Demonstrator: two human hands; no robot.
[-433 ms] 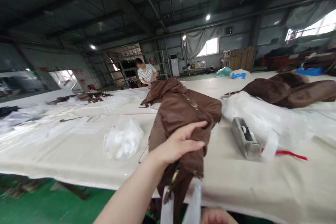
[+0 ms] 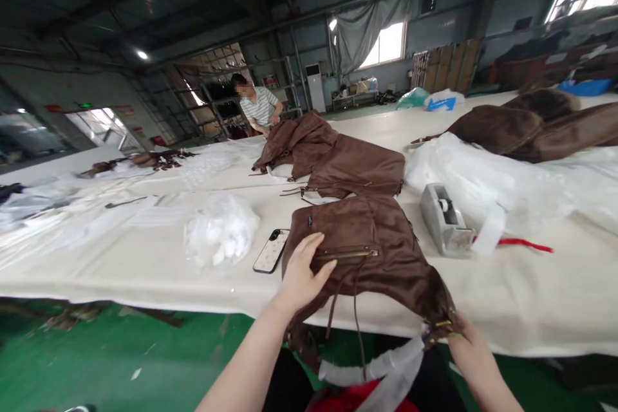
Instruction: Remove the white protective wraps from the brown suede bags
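A brown shoulder bag [image 2: 357, 225] lies flat at the table's front edge, its zipped pocket facing up and two thin cords hanging down. My left hand [image 2: 304, 273] rests on the bag beside the zip, fingers spread. My right hand [image 2: 466, 341] grips the strap end near the brass hardware at the bag's lower right; its fingertips are partly hidden. The strap, wrapped in white padding [image 2: 376, 364], hangs over the edge towards my lap. Just left of the bag lies a phone [image 2: 271, 251] in a patterned case.
More brown bags [image 2: 357, 164] lie behind. To the right stand a tape dispenser [image 2: 447, 222], a red strip [image 2: 526, 244] and white plastic wrapping [image 2: 487, 174] below further brown bags. A clear bag of white stuffing [image 2: 222, 232] sits left. Across the table a person [image 2: 261, 106] leans forward.
The bag has been laid down flat with its zipped side showing, uncovering the phone. My left hand has moved slightly left and down, and my right hand has risen to the bag's right strap end.
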